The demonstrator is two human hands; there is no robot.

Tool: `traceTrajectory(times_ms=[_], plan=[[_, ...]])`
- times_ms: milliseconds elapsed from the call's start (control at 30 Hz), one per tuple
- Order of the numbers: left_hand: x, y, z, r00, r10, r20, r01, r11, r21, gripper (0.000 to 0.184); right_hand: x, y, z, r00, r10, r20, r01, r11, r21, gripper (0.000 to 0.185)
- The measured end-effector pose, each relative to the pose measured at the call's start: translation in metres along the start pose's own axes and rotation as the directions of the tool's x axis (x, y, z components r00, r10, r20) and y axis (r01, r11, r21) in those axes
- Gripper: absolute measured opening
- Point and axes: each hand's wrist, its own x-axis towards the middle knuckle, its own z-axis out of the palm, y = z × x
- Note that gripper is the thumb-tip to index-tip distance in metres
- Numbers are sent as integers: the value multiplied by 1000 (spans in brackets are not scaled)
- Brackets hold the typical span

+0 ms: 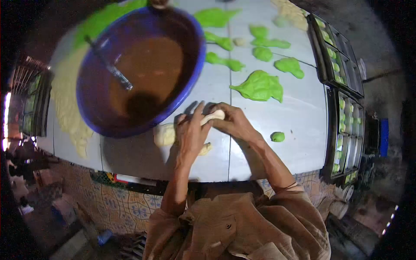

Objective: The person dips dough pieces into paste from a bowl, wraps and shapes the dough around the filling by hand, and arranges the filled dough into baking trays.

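Observation:
Both hands meet over the white tiled table, working a small strip of pale dough [213,117]. My right hand [234,123] pinches its upper end between thumb and fingers. My left hand [193,132] is on the lower end, its fingers partly hiding the dough. A larger lump of cream dough [165,134] lies just left of my left hand, and a small cream piece [205,149] sits below it, partly covered. To the upper right lies a flattened green dough piece [260,86]. A small green dough ball [277,137] rests right of my right forearm.
A big purple basin [197,65] of brown filling, a metal utensil [113,71] in it, stands left. Several green dough pieces [289,67] lie farther back. Black trays [342,134] with green pieces line the right edge. A cream dough sheet [69,104] spreads at left.

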Motion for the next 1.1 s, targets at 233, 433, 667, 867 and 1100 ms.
traceTrajectory(times_ms=[233,433,667,867,1100], plan=[[16,-11,11,997,-45,57,44,999,9,58,20,26,-7,989,-140,-51,134,986,-97,27],[28,-35,43,902,-281,328,91,866,492,45,22,25,-24,986,-65,-152,100,966,238,16],[36,-33,55,982,-75,172,-1,916,402,41,-8,-7,-59,992,-67,-106,125,443,888,24],[49,25,27,974,-156,164,170,983,-73,37,-32,-13,-83,990,58,-127,54,679,732,36],[35,64,33,976,-109,187,160,946,-283,30,-56,-51,-84,922,375,-90,-316,868,382,27]])
